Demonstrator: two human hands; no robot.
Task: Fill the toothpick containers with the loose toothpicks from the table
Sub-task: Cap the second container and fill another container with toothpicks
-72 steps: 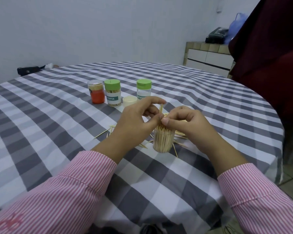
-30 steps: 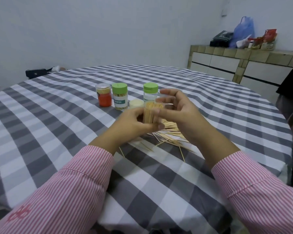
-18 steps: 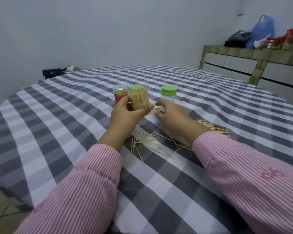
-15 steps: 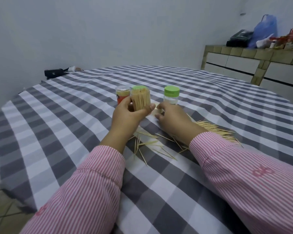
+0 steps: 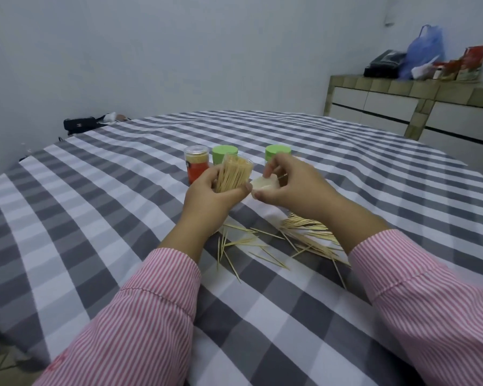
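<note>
My left hand [image 5: 207, 199] grips a clear toothpick container [image 5: 234, 175], packed full of toothpicks and held above the table with its top uncovered. My right hand [image 5: 293, 188] holds a pale cream lid [image 5: 265, 185] just right of the container, close to its rim. Loose toothpicks [image 5: 304, 235] lie scattered and in a small heap on the checked cloth under and behind my right wrist. Behind my hands stand an orange-labelled container [image 5: 197, 165] with a clear cap and two green-lidded containers [image 5: 225, 154] [image 5: 278, 151].
The round table [image 5: 95, 207] has a grey and white checked cloth. A black bag [image 5: 80, 125] lies beyond its far left edge. A tiled counter [image 5: 418, 107] with bags and packets stands at the back right. My pink striped sleeves fill the foreground.
My left hand lifted the filled container off the table and held it up. My right hand reached to the cream lid by the jars and picked it up, bringing it beside the container.
</note>
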